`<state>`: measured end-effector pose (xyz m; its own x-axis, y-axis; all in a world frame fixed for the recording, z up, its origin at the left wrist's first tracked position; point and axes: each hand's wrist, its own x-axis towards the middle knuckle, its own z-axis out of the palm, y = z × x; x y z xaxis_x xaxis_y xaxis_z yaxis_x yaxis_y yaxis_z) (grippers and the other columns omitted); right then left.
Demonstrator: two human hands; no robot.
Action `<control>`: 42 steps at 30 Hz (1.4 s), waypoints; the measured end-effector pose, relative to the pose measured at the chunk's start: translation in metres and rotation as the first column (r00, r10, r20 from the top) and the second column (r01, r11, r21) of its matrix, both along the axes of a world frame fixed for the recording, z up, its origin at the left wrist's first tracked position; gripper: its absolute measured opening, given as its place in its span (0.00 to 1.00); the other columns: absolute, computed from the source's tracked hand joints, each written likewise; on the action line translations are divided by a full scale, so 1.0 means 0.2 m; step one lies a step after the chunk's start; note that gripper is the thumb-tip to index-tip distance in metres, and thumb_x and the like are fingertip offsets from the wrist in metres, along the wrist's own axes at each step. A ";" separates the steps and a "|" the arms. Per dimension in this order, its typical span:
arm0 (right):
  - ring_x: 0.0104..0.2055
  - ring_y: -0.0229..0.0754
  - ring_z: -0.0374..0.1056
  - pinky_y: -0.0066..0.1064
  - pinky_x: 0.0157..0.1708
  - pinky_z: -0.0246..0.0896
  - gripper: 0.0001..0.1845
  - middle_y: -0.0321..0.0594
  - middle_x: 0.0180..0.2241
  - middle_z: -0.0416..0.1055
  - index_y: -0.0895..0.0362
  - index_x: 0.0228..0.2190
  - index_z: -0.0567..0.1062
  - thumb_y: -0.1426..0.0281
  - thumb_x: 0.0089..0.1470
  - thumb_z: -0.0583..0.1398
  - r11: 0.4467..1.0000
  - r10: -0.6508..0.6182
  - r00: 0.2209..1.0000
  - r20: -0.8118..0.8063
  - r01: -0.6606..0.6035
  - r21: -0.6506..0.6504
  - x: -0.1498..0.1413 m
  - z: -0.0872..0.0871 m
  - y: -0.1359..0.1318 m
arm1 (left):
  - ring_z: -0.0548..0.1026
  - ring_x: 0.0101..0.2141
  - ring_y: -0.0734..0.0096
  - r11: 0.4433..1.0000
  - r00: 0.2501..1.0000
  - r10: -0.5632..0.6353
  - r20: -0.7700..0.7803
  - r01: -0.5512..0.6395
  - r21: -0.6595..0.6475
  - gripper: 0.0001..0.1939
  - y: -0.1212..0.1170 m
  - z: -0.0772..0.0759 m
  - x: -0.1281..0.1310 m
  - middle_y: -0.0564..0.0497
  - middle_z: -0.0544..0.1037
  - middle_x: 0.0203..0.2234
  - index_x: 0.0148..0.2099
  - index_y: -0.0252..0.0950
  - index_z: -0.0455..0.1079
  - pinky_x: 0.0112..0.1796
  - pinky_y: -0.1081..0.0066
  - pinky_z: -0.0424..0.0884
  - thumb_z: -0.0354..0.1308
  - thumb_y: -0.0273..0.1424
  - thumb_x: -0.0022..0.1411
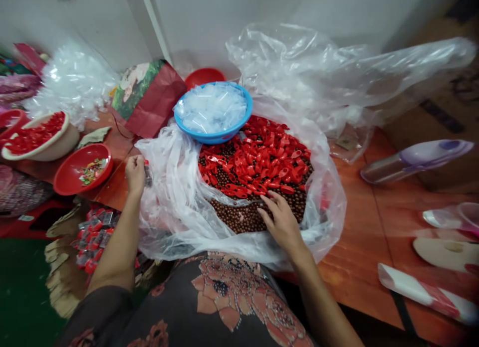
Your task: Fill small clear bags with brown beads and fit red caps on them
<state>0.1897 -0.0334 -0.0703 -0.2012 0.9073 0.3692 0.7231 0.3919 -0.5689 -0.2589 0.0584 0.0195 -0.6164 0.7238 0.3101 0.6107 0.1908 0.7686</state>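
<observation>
Brown round beads (247, 217) and flat red plastic pieces (262, 160) fill the clear plastic bag (168, 202) just in front of you. Your right hand (280, 222) lies open on the beads with spread fingers, so it is the nearer hand to them. Your left hand (135, 175) is closed beside the bag's left side, pinching a small dark item (148, 176), too small to tell. Farther, a round blue plastic bowl (213, 139) sits at the bag's far edge
</observation>
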 end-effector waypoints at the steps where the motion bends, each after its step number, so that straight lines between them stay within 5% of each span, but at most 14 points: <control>1: 0.56 0.54 0.65 0.54 0.55 0.65 0.21 0.53 0.56 0.64 0.55 0.55 0.71 0.65 0.63 0.55 1.000 -0.017 1.000 0.020 0.017 0.002 0.01 -0.01 0.01 | 0.70 0.34 0.70 1.000 0.999 0.008 -0.042 -0.008 0.014 0.07 0.01 0.00 -0.03 0.52 0.72 0.32 0.41 0.33 0.69 0.43 0.63 0.69 0.52 0.29 0.66; 3: 0.55 0.54 0.66 0.52 0.55 0.65 0.20 0.55 0.54 0.67 0.58 0.54 0.72 0.66 0.63 0.53 0.999 -0.045 0.997 0.067 0.045 0.011 0.02 -0.02 0.04 | 0.70 0.43 0.64 0.998 0.988 -0.006 -0.153 0.016 0.063 0.06 0.03 0.01 0.01 0.47 0.74 0.39 0.42 0.32 0.70 0.51 0.58 0.64 0.56 0.28 0.64; 6: 0.54 0.56 0.66 0.52 0.53 0.65 0.21 0.57 0.54 0.67 0.61 0.54 0.71 0.68 0.63 0.51 0.996 -0.092 0.983 0.162 0.088 0.032 0.02 -0.04 0.07 | 0.67 0.49 0.61 0.974 0.942 -0.132 -0.307 0.181 0.139 0.09 0.08 0.02 0.22 0.44 0.73 0.44 0.46 0.32 0.72 0.56 0.58 0.60 0.55 0.31 0.65; 11: 0.49 0.55 0.70 0.48 0.49 0.69 0.20 0.56 0.49 0.71 0.62 0.52 0.71 0.69 0.62 0.52 0.996 -0.092 0.969 0.228 0.086 0.035 0.02 -0.08 0.09 | 0.73 0.45 0.67 0.826 0.777 -0.469 -0.420 0.555 0.104 0.08 0.31 0.04 0.66 0.49 0.76 0.40 0.43 0.37 0.75 0.50 0.68 0.67 0.56 0.31 0.65; 15: 0.42 0.51 0.73 0.44 0.43 0.72 0.13 0.48 0.40 0.74 0.57 0.42 0.73 0.69 0.62 0.51 0.996 -0.080 0.984 0.160 0.072 0.058 0.04 -0.13 0.08 | 0.73 0.49 0.63 0.795 0.699 -0.594 -0.399 0.585 -0.159 0.14 0.63 0.12 0.82 0.43 0.76 0.45 0.51 0.35 0.74 0.52 0.65 0.65 0.53 0.28 0.66; 18: 0.40 0.51 0.74 0.45 0.41 0.73 0.11 0.46 0.39 0.74 0.54 0.41 0.72 0.68 0.62 0.51 0.991 -0.101 0.989 0.110 0.091 0.093 0.04 -0.15 0.08 | 0.75 0.49 0.56 0.737 0.669 -0.673 -0.316 0.566 -0.371 0.30 0.85 0.17 0.89 0.40 0.75 0.49 0.63 0.34 0.65 0.50 0.63 0.68 0.59 0.41 0.62; 20: 0.41 0.51 0.74 0.45 0.42 0.73 0.10 0.46 0.40 0.74 0.51 0.41 0.71 0.68 0.63 0.51 0.990 -0.116 0.990 0.086 0.108 0.089 0.03 -0.15 0.07 | 0.75 0.49 0.52 0.673 0.624 -0.732 -0.275 0.597 -0.436 0.40 0.95 0.18 0.94 0.38 0.75 0.52 0.66 0.35 0.60 0.48 0.62 0.68 0.61 0.49 0.58; 23: 0.42 0.51 0.74 0.45 0.43 0.73 0.10 0.46 0.41 0.74 0.51 0.42 0.70 0.68 0.63 0.51 0.990 -0.117 0.991 0.072 0.110 0.088 0.02 -0.14 0.07 | 0.73 0.52 0.50 0.615 0.562 -0.783 -0.266 0.637 -0.465 0.36 1.01 0.15 1.02 0.40 0.74 0.54 0.63 0.36 0.65 0.50 0.62 0.67 0.61 0.48 0.57; 28: 0.42 0.49 0.73 0.42 0.44 0.71 0.10 0.47 0.40 0.73 0.55 0.42 0.70 0.71 0.62 0.51 0.995 -0.094 0.992 0.087 0.092 0.033 0.01 -0.08 0.05 | 0.75 0.47 0.59 0.624 0.572 -0.779 -0.257 0.674 -0.394 0.23 1.01 0.11 1.04 0.42 0.78 0.47 0.58 0.31 0.68 0.50 0.66 0.67 0.59 0.30 0.61; 34: 0.44 0.50 0.71 0.43 0.45 0.68 0.11 0.49 0.40 0.74 0.57 0.43 0.71 0.70 0.62 0.51 0.992 -0.103 0.992 0.076 0.108 -0.062 0.00 -0.05 0.04 | 0.71 0.33 0.75 0.695 0.670 -0.719 -0.185 0.693 -0.188 0.19 0.97 0.16 0.91 0.51 0.75 0.36 0.54 0.31 0.68 0.39 0.72 0.71 0.58 0.23 0.60; 38: 0.43 0.50 0.71 0.43 0.45 0.68 0.12 0.49 0.40 0.75 0.57 0.44 0.72 0.70 0.62 0.52 0.993 -0.106 0.992 0.072 0.109 -0.039 0.01 -0.07 0.04 | 0.71 0.30 0.78 0.707 0.696 -0.701 -0.155 0.706 -0.034 0.17 0.73 0.21 0.86 0.51 0.74 0.38 0.54 0.35 0.67 0.31 0.76 0.71 0.56 0.29 0.63; 42: 0.45 0.51 0.70 0.45 0.47 0.67 0.14 0.51 0.41 0.75 0.58 0.44 0.73 0.68 0.62 0.52 0.993 -0.108 0.994 0.018 0.109 -0.035 0.01 -0.07 0.05 | 0.72 0.28 0.77 0.631 0.629 -0.775 0.055 0.775 0.026 0.16 0.37 0.10 0.93 0.53 0.75 0.33 0.49 0.37 0.71 0.30 0.77 0.71 0.60 0.33 0.59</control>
<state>0.1909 -0.0235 -0.0835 -0.1062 0.9368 0.3334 0.7691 0.2899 -0.5696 -0.0726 0.1321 0.0402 0.1563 0.9427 0.2949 0.4898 -0.3332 0.8056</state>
